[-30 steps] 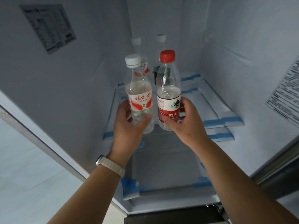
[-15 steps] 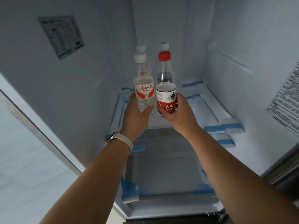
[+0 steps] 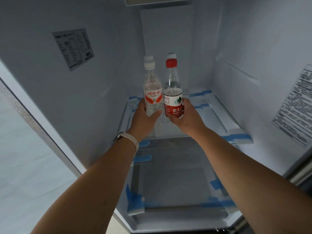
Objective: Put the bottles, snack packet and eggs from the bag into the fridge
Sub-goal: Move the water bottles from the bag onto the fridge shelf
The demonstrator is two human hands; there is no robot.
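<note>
Both my arms reach into the open fridge. My left hand [image 3: 143, 119] grips a clear bottle with a white cap and an orange-red label [image 3: 152, 95]. My right hand [image 3: 187, 118] grips a clear bottle with a red cap and a red-and-white label [image 3: 173, 102]. Both bottles stand upright side by side over the glass shelf [image 3: 217, 114]; whether their bases touch it is hidden by my hands. Right behind them stand two more white-capped bottles, showing only as the cap of the left one [image 3: 148, 58] and the cap of the right one [image 3: 171, 55].
The shelf edges carry blue tape and white foam strips [image 3: 236, 136]. A lower glass shelf [image 3: 170, 181] lies below. Printed stickers sit on the left wall [image 3: 74, 48] and on the right wall [image 3: 295, 105]. The fridge's white walls close in on both sides.
Both hands have pushed the two bottles deeper into the fridge, up to the two bottles at the back. The view has tilted up a little.
</note>
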